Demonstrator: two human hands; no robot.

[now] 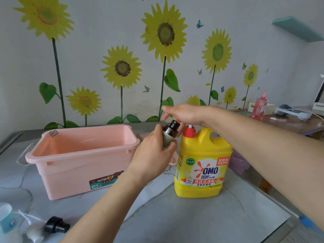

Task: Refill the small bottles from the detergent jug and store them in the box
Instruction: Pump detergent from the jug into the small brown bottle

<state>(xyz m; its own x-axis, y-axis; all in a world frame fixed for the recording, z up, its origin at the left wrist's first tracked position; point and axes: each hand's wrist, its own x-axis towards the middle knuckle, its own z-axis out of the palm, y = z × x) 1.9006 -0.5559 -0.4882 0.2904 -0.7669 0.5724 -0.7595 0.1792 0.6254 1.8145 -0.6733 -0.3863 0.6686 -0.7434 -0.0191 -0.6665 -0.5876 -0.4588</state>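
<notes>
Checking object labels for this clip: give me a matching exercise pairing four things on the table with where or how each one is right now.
Things: 1 brown bottle; 2 storage box; 3 detergent jug; 4 black pump cap.
States: A lies on the table, near left; B under the right hand; C held by the left hand; D pink, open top.
Pairs: 1-C, 2-D, 3-B, 4-A.

The amber bottle (171,130) is hanging uncapped and tilted above the surface (192,216), between the box (70,178) and the jug (201,163), its open neck pointing at the jug's red pump (189,131). The yellow jug is standing upright, just right of the pink box, which is sitting upright and open-topped.
</notes>
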